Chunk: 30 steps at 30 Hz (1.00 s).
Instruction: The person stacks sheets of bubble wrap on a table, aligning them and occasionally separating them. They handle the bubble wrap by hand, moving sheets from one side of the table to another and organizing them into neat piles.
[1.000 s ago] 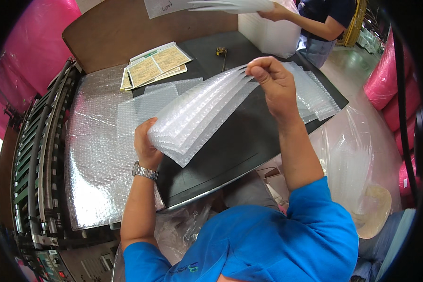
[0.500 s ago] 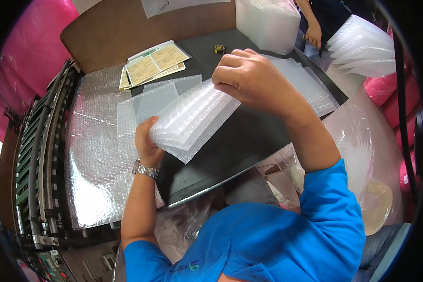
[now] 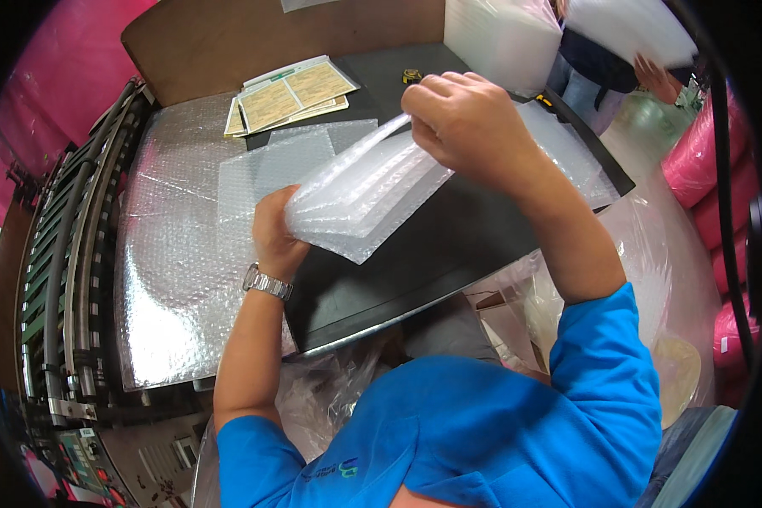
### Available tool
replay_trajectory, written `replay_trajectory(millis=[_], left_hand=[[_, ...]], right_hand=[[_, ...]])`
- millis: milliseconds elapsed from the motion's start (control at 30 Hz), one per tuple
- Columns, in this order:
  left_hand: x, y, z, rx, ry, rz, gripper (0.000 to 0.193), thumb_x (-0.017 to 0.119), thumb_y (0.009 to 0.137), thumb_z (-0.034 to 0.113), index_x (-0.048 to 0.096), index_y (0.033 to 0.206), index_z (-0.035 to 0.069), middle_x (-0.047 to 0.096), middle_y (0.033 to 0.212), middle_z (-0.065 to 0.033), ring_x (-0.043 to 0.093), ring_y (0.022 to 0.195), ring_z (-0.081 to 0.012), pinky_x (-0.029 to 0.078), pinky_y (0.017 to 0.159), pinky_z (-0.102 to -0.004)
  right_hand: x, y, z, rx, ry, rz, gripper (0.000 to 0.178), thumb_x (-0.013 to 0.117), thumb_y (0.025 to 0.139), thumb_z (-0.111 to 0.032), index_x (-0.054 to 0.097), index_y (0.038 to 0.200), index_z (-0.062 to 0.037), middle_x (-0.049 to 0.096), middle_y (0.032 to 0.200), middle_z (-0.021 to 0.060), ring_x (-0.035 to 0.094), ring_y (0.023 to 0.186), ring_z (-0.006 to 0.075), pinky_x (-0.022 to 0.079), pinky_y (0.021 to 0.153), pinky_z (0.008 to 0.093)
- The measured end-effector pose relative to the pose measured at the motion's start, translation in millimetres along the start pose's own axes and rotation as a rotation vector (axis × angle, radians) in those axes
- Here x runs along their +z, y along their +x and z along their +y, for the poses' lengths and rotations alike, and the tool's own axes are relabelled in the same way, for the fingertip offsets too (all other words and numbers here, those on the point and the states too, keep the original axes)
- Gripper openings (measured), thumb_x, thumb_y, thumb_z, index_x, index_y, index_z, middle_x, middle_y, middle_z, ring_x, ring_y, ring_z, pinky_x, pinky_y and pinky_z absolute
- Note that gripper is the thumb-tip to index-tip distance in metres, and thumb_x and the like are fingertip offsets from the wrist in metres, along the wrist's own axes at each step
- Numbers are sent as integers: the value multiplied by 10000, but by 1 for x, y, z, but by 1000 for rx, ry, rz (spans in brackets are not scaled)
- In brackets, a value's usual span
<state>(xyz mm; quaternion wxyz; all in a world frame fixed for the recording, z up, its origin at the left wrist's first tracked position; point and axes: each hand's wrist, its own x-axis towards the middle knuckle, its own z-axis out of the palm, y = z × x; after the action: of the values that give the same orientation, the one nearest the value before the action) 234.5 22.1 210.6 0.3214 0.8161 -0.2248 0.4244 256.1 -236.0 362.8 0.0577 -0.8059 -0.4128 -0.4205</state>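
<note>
Above the black table top (image 3: 449,254), at the middle of the head view, a stack of bubble-wrap sheets (image 3: 366,196) is held up between both hands. Its long axis slants from near left to far right, tilted upward toward the far end. The left hand (image 3: 273,230), with a metal wristwatch (image 3: 267,283) at its wrist, is clamped on the near-left end of the stack, thumb side hidden behind the plastic. The right hand (image 3: 470,127) is closed over the far-right, higher end, knuckles up, fingers curled around the edge. The hands sit well apart, one at each end, so neither is clearly nearer the stack's middle.

Left of the stack, a wide bubble-wrap web (image 3: 173,262) lies flat, with loose cut sheets (image 3: 284,157) on it just beyond the left hand. Paper forms (image 3: 292,95) rest at the far edge, near a brown board (image 3: 271,38). Open black surface lies beneath and right of the stack; the table's near metal edge runs close to the blue-sleeved body. Far right, another person holds a white stack (image 3: 626,30).
</note>
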Motion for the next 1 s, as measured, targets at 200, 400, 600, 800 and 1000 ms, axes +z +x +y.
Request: replay_trajectory(millis=[200,400,600,800,1000], left_hand=[[3,-7,-10,-316,-241,92,494,750,626,141,495,1035,32,570,939,-130,559,853,-257,437,750,-330],[-6,8,1,-448,-450,212,483,722,715,189,456,1065,-12,552,982,-105,530,876,-188,432,769,-301],[-8,11,2,-475,-445,266,507,722,713,192,447,1088,-10,548,992,-112,525,888,-191,428,779,-307],[-8,10,3,-479,-412,244,520,721,714,206,441,1091,-16,549,989,-113,526,879,-191,428,780,-309],[-5,12,1,-540,-605,276,530,704,729,213,437,1126,-17,538,1033,-126,520,918,-212,425,805,-332]], right_hand=[[-11,-3,10,389,353,244,102,543,738,-130,556,770,-34,587,750,100,580,683,228,455,618,311],[-15,-41,8,664,632,130,100,600,772,-110,592,811,-18,586,706,26,518,649,73,421,595,226],[3,-77,-14,559,852,-225,104,593,762,-93,586,822,-9,576,716,58,534,661,121,427,611,242],[22,-97,-40,424,965,-646,133,579,765,-131,590,842,-23,575,746,91,563,694,189,438,635,279],[88,-142,-65,633,1039,-639,220,568,789,-261,556,768,-42,562,762,101,553,707,261,432,634,346]])
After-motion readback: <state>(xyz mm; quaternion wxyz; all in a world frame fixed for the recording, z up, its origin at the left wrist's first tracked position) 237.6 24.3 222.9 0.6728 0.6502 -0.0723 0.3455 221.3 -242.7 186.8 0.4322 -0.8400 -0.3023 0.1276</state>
